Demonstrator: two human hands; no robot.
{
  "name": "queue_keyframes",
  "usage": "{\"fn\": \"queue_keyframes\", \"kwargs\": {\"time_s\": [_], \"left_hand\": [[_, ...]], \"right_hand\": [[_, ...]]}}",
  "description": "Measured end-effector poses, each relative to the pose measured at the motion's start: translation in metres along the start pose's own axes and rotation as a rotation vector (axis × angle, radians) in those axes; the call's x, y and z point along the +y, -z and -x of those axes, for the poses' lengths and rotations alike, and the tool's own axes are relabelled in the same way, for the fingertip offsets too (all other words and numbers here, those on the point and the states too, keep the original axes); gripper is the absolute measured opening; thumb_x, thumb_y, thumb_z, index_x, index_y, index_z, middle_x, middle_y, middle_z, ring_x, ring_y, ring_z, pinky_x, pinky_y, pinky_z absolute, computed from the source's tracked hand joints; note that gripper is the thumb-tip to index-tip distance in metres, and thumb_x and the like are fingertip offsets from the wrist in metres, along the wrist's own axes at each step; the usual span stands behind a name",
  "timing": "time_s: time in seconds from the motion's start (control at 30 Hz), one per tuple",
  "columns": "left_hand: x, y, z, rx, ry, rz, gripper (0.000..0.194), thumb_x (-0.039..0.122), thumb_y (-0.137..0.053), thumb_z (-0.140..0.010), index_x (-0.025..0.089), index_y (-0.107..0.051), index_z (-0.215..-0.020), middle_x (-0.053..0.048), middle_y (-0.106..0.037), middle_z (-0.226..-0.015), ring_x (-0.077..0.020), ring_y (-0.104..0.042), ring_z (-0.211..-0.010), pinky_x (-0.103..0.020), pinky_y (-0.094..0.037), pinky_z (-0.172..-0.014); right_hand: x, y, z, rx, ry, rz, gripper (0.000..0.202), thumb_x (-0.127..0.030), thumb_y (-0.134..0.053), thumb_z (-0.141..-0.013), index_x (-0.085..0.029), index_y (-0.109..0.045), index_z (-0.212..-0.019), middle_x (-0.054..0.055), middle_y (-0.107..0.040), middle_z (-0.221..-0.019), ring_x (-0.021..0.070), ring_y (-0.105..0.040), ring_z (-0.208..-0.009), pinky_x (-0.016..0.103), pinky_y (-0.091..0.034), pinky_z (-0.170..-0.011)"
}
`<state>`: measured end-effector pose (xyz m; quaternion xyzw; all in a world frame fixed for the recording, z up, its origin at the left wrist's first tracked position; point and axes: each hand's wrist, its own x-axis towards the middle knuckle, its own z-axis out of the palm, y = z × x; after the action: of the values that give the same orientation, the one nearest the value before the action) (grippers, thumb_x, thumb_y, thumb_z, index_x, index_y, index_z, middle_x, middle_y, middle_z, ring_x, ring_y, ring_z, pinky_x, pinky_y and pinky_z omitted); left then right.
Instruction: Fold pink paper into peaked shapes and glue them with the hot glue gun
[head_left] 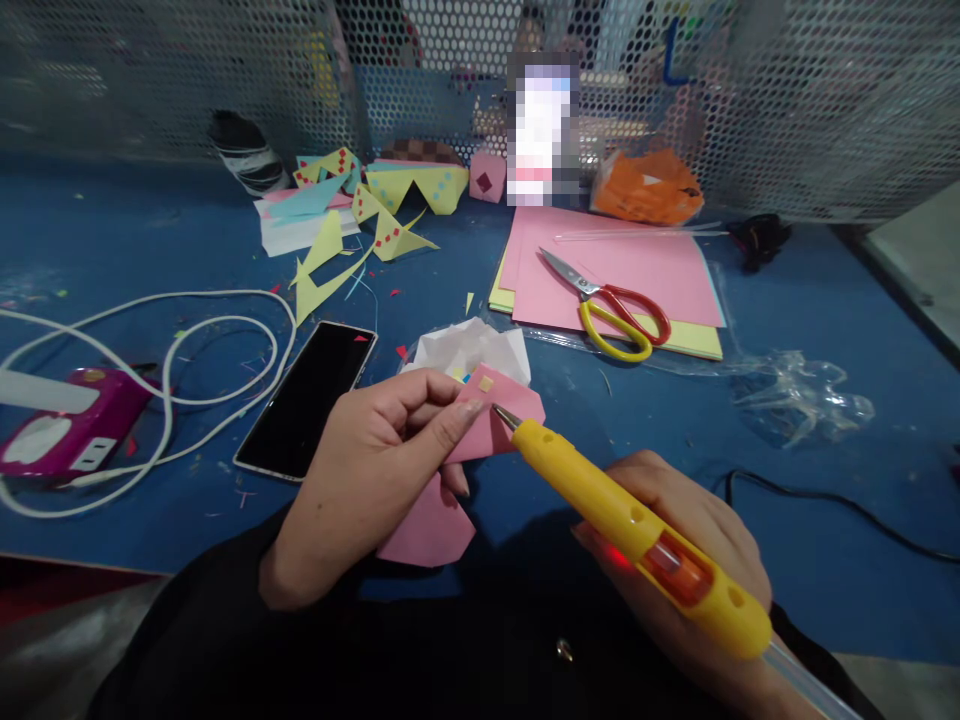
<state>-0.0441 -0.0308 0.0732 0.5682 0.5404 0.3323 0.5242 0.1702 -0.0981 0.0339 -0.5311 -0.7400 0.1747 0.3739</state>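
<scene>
My left hand (382, 465) pinches a folded pink paper piece (517, 405) between thumb and fingers; a small tan square (486, 383) sits on its face. Below the fingers, another pink paper part (431, 530) shows; whether the two are joined is hidden. In my right hand (690, 530) is a yellow hot glue gun (592, 480), with a red glow at its window and a clear stick at its rear. Its metal tip meets or nearly meets the pink paper near my left thumb. Crumpled white paper (472, 345) with small coloured bits lies just behind.
Red-and-yellow-handled scissors (615, 310) rest on pink and yellow sheets (667, 270). A dark phone (307, 400), white cable (217, 295) and magenta device (82, 420) lie left. Cut paper shapes (322, 270) stand behind, before a perforated screen (435, 40). A black cord (840, 505) runs right.
</scene>
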Motion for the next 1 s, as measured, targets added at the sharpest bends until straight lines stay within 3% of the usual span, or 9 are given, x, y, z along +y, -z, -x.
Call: {"fn": "queue_keyframes", "kwargs": {"time_s": [0.57, 0.77, 1.0], "left_hand": [[-0.001, -0.0007, -0.0024, -0.004, -0.01, -0.056, 0.019, 0.036, -0.063, -0.092, 0.02, -0.071, -0.085, 0.004, -0.067, -0.05, -0.0102, -0.061, -0.042, -0.016, -0.05, -0.046], [-0.0034, -0.0005, -0.0016, 0.006, -0.014, -0.069, 0.019, 0.037, -0.064, -0.091, 0.02, -0.071, -0.086, 0.004, -0.066, -0.049, -0.0106, -0.061, -0.042, -0.016, -0.05, -0.045], [-0.0029, -0.0012, -0.0021, 0.016, -0.028, -0.056, 0.017, 0.034, -0.064, -0.092, 0.02, -0.07, -0.085, 0.005, -0.066, -0.048, -0.0088, -0.061, -0.042, -0.013, -0.049, -0.046]], "right_hand": [[0.0047, 0.0003, 0.0008, -0.015, 0.031, 0.047, 0.008, -0.02, -0.061, -0.088, -0.024, -0.056, -0.083, -0.005, -0.058, -0.066, 0.0109, -0.054, -0.053, 0.025, -0.041, -0.05], [0.0009, 0.0006, 0.0006, 0.004, -0.02, 0.038, 0.009, -0.022, -0.061, -0.088, -0.024, -0.056, -0.081, -0.004, -0.057, -0.067, 0.0117, -0.053, -0.053, 0.026, -0.04, -0.049], [0.0072, 0.0023, 0.0008, -0.067, 0.048, 0.06, 0.006, -0.018, -0.06, -0.087, -0.023, -0.057, -0.084, -0.005, -0.059, -0.068, 0.0098, -0.054, -0.054, 0.024, -0.041, -0.049]]}}
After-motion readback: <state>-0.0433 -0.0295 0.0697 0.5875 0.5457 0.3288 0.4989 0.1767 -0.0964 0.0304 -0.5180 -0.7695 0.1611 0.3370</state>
